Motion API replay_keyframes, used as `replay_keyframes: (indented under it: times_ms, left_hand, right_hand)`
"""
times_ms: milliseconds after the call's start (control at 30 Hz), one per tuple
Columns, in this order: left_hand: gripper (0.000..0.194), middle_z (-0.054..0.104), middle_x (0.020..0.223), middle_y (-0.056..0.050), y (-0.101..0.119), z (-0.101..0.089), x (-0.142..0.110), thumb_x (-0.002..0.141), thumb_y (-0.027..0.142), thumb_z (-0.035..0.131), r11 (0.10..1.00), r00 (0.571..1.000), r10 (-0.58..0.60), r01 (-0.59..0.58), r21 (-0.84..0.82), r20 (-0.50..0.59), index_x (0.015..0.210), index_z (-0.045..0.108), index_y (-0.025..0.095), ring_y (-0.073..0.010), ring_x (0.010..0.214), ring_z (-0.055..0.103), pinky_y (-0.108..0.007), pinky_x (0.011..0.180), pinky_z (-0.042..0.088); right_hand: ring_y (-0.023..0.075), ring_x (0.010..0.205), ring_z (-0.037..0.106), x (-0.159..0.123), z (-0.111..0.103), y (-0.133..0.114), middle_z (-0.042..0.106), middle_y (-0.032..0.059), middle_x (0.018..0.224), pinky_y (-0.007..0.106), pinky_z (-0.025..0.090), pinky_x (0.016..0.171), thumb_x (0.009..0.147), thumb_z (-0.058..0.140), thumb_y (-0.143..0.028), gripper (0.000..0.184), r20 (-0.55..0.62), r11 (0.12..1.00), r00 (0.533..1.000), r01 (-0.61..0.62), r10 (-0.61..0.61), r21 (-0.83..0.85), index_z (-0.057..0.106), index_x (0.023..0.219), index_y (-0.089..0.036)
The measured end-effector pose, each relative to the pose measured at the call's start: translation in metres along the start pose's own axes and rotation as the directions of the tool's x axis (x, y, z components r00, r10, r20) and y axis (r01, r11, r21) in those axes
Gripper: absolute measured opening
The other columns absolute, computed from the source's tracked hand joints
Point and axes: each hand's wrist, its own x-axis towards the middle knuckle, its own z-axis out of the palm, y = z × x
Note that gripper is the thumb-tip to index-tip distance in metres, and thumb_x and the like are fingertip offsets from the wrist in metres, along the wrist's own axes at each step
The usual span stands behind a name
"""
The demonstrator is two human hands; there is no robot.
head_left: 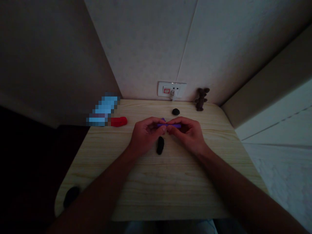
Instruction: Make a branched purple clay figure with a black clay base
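My 2 hands closed on a slim purple stick

My left hand (149, 134) and right hand (187, 132) pinch the purple stick (175, 125) above the pale wood-grain tabletop (151, 188); my fingers hide parts of it.

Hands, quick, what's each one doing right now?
Left hand: pinching the purple piece.
Right hand: pinching the same purple piece.

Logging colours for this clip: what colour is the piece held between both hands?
Purple, clearest in the head view.
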Motion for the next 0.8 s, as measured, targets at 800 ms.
replay_keyframes:
  times_ms: [800]
  left_hand:
    - [0.021, 0.081, 0.089, -0.006, 0.0011, -0.0005, 0.0027, 0.075, 0.028, 0.090, 0.999, 1.000, 0.002, -0.002, -0.033, -0.008, 0.087, 0.077, 0.017, -0.0180, 0.083, 0.077, -0.031, 0.080, 0.064]
  right_hand:
    - [0.0181, 0.079, 0.077, 0.0026, -0.0029, 0.0096, 0.082, 0.0035, 0.090, 0.032, 0.066, 0.075, 0.070, 0.096, -0.038, 0.033, -0.011, 1.000, 1.000, -0.028, 0.028, 0.008, 0.077, 0.091, -0.023]
